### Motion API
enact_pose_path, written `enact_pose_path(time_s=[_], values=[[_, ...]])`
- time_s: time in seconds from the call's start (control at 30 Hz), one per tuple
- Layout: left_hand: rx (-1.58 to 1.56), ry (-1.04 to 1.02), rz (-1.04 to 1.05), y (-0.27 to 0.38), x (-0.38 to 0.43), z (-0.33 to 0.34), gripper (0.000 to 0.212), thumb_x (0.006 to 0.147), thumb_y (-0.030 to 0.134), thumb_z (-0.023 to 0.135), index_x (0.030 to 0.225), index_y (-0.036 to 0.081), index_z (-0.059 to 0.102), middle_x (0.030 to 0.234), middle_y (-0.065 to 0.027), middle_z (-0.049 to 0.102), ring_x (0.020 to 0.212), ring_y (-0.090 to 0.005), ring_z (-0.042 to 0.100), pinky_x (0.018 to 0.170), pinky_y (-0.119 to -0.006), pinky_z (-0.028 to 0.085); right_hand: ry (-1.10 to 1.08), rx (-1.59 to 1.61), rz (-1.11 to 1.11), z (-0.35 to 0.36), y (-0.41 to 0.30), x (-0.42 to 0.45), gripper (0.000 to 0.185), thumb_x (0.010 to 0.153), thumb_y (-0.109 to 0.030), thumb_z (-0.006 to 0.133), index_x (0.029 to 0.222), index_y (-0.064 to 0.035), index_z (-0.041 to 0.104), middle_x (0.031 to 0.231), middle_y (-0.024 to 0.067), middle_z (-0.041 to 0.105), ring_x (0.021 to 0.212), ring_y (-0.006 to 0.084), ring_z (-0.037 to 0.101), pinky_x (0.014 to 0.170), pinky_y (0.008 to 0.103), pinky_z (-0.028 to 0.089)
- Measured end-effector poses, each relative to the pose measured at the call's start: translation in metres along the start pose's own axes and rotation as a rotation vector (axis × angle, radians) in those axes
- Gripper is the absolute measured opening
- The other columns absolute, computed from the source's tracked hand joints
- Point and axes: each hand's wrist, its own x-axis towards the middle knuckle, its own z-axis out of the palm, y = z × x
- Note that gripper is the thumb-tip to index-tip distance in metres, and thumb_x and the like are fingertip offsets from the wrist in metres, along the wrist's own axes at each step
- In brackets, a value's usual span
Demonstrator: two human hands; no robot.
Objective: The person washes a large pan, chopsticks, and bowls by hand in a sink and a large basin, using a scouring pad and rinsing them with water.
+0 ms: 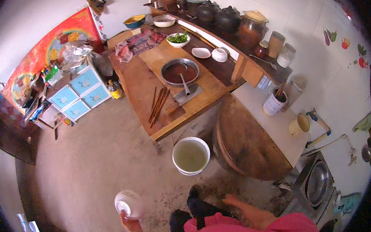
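My left hand (128,222) grips a white bowl (132,203) low on the left, tilted so that its foot ring shows. Its inside is turned out of sight. My right hand (232,200) hangs in front of the pink shirt, small and blurred; no object shows in it, and its finger pose is unclear. Before me on the floor stands a white bucket (191,155) of cloudy greenish liquid. Beyond it, on the wooden table (135,97), a metal basin (180,72) holds reddish-brown liquid and a ladle (184,84). A cleaver (188,95) lies beside the basin.
Brown sticks (159,106) lie near the table's front edge. A bowl of green leaves (178,40) stands farther back. A round wooden lid (246,144) covers a large vessel right of the bucket. Dark pots (227,19) line the shelf; a blue-fronted cabinet (82,91) stands left.
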Motion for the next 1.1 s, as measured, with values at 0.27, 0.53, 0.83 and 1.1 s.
enact_pose_path(time_s=[0.27, 0.53, 0.83, 1.1], values=[[0.059, -0.059, -0.123, -0.012, 0.173, 0.061, 0.057, 0.073, 0.026, 0.063, 0.121, 0.003, 0.042, 0.119, -0.0107, 0.048, 0.108, -0.0254, 0.047, 0.091, -0.043, 0.040, 0.133, 0.801, 0.309, 0.028, 0.175, -0.042, 0.028, 0.078, -0.030, 0.058, 0.094, -0.0073, 0.053, 0.093, 0.0118, 0.051, 0.070, 0.0249, 0.049, 0.065, 0.0391, 0.044], [0.268, -0.181, -0.270, -0.076, 0.379, 0.234, 0.052, 0.068, 0.019, 0.069, 0.111, -0.003, 0.050, 0.108, -0.0102, 0.055, 0.099, -0.0234, 0.053, 0.083, -0.037, 0.045, 0.333, 1.680, 0.285, 0.014, 0.049, -0.072, 0.040, 0.083, -0.037, 0.047, 0.088, 0.0013, 0.055, 0.081, 0.0149, 0.058, 0.056, 0.0225, 0.052, 0.053, 0.0329, 0.045], [0.585, 0.028, -0.176, -0.154, 0.498, 0.392, 0.060, 0.049, 0.016, 0.080, 0.095, -0.012, 0.053, 0.090, -0.0165, 0.057, 0.076, -0.0267, 0.058, 0.068, -0.040, 0.051, 0.226, 1.971, 0.814, 0.004, -0.141, -0.146, 0.041, 0.084, -0.035, 0.046, 0.097, 0.0032, 0.051, 0.087, 0.0189, 0.057, 0.067, 0.0277, 0.054, 0.060, 0.0374, 0.047], [0.629, -0.064, -0.223, -0.208, 0.573, 0.428, 0.068, 0.052, 0.025, 0.081, 0.104, -0.009, 0.053, 0.092, -0.0127, 0.057, 0.078, -0.0235, 0.056, 0.068, -0.039, 0.048, 0.215, 2.129, 0.931, -0.004, -0.206, -0.154, 0.043, 0.086, -0.034, 0.046, 0.105, 0.0049, 0.047, 0.093, 0.0226, 0.056, 0.076, 0.0324, 0.056, 0.066, 0.0415, 0.049]])
